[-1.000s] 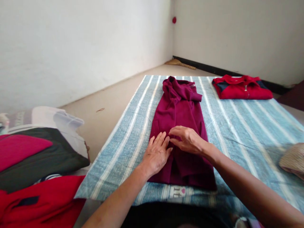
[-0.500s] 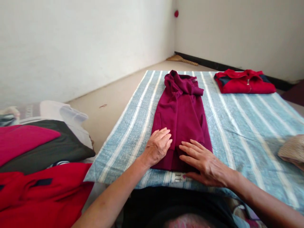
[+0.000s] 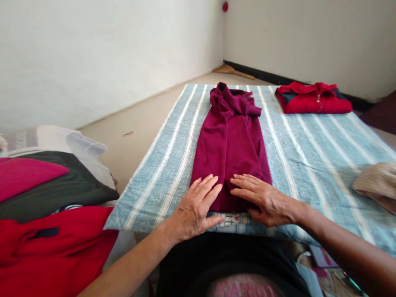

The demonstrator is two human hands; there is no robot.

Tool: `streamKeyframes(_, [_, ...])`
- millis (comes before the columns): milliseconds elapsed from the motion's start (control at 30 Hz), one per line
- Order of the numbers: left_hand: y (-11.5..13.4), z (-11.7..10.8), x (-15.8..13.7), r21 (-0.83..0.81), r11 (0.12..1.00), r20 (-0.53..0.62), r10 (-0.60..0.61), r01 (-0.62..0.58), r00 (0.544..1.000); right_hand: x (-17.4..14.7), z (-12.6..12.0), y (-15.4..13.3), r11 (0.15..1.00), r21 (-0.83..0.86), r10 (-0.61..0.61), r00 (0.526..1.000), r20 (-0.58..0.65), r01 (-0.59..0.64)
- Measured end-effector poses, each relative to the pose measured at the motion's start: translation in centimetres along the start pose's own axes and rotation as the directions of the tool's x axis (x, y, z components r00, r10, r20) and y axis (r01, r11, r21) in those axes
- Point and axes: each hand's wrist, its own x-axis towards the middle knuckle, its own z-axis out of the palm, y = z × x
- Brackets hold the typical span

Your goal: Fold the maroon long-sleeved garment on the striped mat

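A maroon hooded jacket (image 3: 230, 144) lies lengthwise on a blue-and-white striped cloth (image 3: 167, 144), its hood bunched at the far end and its sides folded in. My left hand (image 3: 198, 204) rests on the jacket's near left part, fingers stretched out, thumb pointing right along the hem. Flat across the near right part lies my right hand (image 3: 262, 198), its fingers extended toward the left. Neither hand grips the fabric. Parts of the hem are hidden under both hands.
A folded red jacket (image 3: 312, 99) with dark shoulders sits at the far right. A beige knitted item (image 3: 377, 185) lies at the right edge. Left of the cloth are a red garment (image 3: 62, 251), a dark green garment (image 3: 62, 181) and a whitish plastic bag (image 3: 62, 140). A broom (image 3: 238, 72) lies by the corner.
My left hand has slid back toward me to the jacket's near hem, its thumb now spread out. The right hand stays at the near right part. The view has shifted slightly.
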Motion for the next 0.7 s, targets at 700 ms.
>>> streamKeyframes(700, [1.9,1.0,-1.2,0.087,0.993,-0.096,-0.069,0.077,0.993,-1.7,1.7,-1.9,0.955,-0.293,0.019,0.995,-0.098,-0.047])
